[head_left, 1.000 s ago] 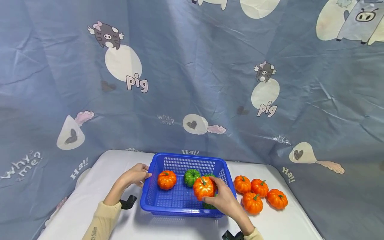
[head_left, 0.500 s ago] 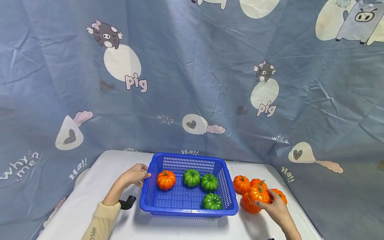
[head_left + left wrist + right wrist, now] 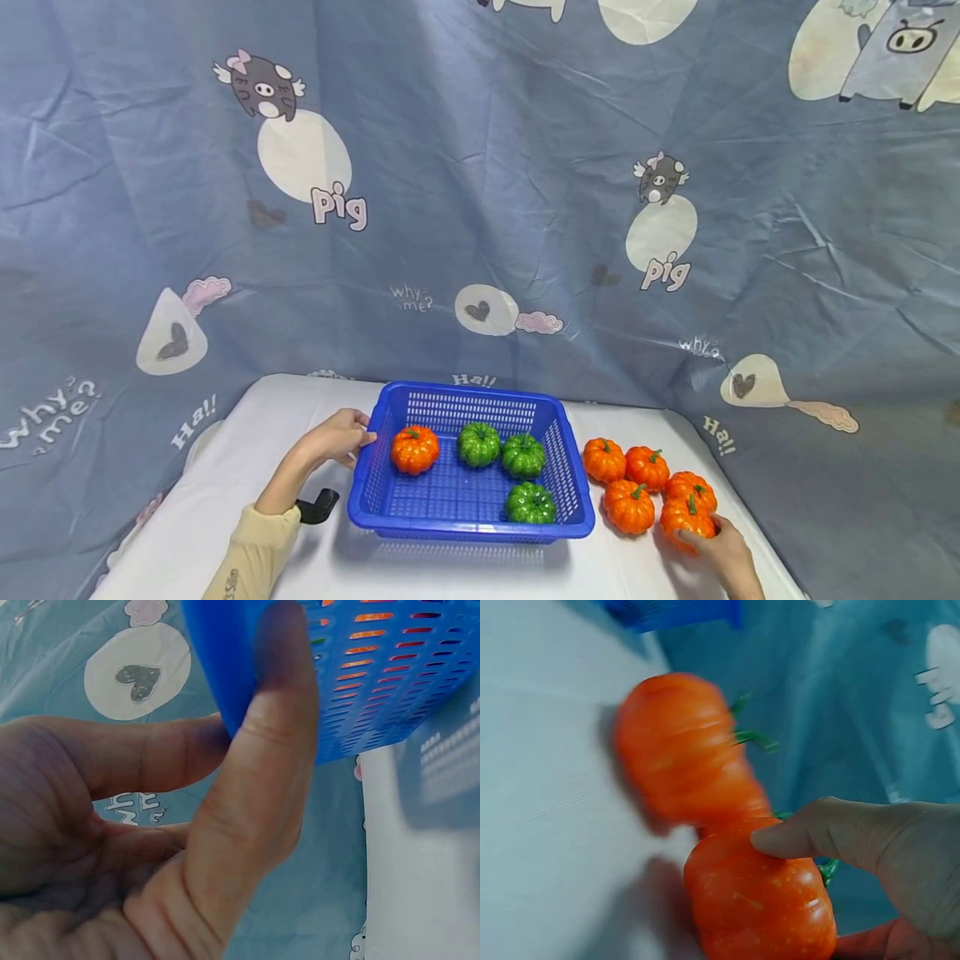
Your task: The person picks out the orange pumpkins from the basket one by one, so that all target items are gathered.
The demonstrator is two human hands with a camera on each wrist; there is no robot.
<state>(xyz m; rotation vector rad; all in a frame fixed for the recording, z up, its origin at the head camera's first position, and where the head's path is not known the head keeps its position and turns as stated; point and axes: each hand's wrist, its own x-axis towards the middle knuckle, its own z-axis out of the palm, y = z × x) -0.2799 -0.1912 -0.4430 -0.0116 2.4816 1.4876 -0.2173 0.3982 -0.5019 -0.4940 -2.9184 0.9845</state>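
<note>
A blue plastic basket (image 3: 472,528) stands mid-table, holding one orange pumpkin (image 3: 415,451) at its left and three green pumpkins (image 3: 480,445) toward its right. My left hand (image 3: 337,435) pinches the basket's left rim; the left wrist view shows thumb and finger on either side of the blue rim (image 3: 217,667). To the right of the basket, my right hand (image 3: 726,550) grips an orange pumpkin (image 3: 686,523) by its sides. In the right wrist view the thumb lies on that pumpkin (image 3: 757,900), and another orange pumpkin (image 3: 679,746) is just beyond it.
Several orange pumpkins (image 3: 628,507) sit in a cluster on the white tabletop (image 3: 420,575), right of the basket. A blue patterned cloth (image 3: 480,208) hangs behind and around the table. A black strap piece (image 3: 318,506) shows at my left wrist.
My right hand has lifted an orange pumpkin out of the basket and carried it right, to the near side of the orange cluster. The left hand has stayed on the rim.
</note>
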